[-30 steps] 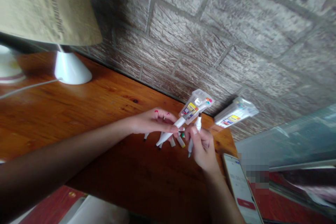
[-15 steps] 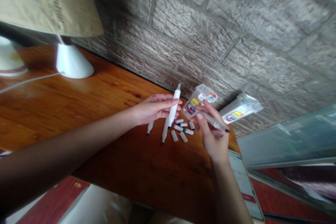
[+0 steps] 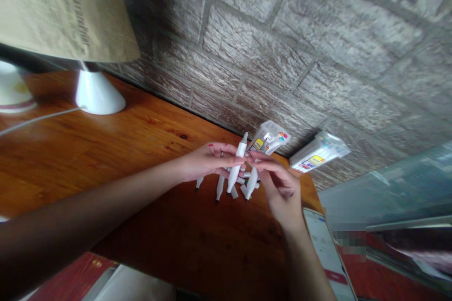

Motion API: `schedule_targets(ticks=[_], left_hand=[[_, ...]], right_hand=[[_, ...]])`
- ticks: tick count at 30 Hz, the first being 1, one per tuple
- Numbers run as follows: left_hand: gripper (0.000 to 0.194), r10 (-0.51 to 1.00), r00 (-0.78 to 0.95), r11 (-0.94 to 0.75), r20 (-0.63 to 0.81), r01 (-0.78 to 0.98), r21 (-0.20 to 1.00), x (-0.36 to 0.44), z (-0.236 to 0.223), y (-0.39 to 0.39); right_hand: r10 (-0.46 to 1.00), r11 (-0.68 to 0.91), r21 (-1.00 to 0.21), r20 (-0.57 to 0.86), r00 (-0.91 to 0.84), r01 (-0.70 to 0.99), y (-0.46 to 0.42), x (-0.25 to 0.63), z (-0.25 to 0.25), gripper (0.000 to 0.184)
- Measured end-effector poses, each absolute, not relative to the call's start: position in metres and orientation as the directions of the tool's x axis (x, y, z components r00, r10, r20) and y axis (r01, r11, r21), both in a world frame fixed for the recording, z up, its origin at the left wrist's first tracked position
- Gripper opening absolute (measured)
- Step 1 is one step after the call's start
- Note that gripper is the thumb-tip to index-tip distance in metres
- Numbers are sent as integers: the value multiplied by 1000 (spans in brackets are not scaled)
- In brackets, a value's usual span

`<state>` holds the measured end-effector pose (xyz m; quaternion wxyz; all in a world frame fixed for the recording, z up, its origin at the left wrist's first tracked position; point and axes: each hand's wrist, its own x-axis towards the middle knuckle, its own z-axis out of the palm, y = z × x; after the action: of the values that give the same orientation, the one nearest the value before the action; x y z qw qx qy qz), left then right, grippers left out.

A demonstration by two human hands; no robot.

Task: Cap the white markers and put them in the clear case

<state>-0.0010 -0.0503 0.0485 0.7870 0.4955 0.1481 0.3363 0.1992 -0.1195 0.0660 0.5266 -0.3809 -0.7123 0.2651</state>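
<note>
In the head view, the left hand [image 3: 208,162] was positioned above the wooden table [image 3: 148,141], with the thumb and fingers closed on the barrel of a white marker [image 3: 236,169]. This marker was held at a steep tilt, grey end up and small dark tip down. The right hand [image 3: 282,193] was located just beside it, with the fingers bent and nearly together about a second white marker [image 3: 252,182]; its dark tip also pointed down, and its upper part was partly covered by the fingers. Both held markers were located between the two hands, near each other. Two loose markers lay on the table beneath the left hand: one near marker [image 3: 220,188], dark tip toward the person, and one far-left marker [image 3: 199,183], partly hidden by the hand. Several small caps [image 3: 235,192] lay scattered behind the held markers. A clear plastic case [image 3: 273,132] stood beyond the hands, near the brick wall [image 3: 226,51], and a second plastic case [image 3: 318,153] stood to its right. A phone [image 3: 326,249], screen lit, lay beside the right forearm. A lamp [image 3: 100,96] with a printed shade stood at the far left.
</note>
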Motion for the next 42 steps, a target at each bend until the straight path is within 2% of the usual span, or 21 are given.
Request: schedule_targets(ticks=[8,13,17,24,29,42], left_hand=[[39,660,746,188,94,-285,940,8,36,-58],[34,678,727,156,107,-285,946,8,36,-59],[31,664,727,106,177,-325,940,7,38,-58],[26,704,672,-10,228,-312,950,6,35,-55],[29,691,681,-66,243,-276,959,5,33,-54],[27,686,687,-100,240,-237,966,3,34,-53]], right_hand=[[862,486,-832,507,13,267,-122,191,57,13],[883,455,-889,457,109,41,-120,177,59,40],[912,398,-918,394,114,-6,-116,178,58,48],[933,359,-933,358,37,-19,-114,184,57,32],[938,347,-938,347,25,-6,-114,185,57,32],[954,301,-954,300,-10,11,-114,186,58,19]])
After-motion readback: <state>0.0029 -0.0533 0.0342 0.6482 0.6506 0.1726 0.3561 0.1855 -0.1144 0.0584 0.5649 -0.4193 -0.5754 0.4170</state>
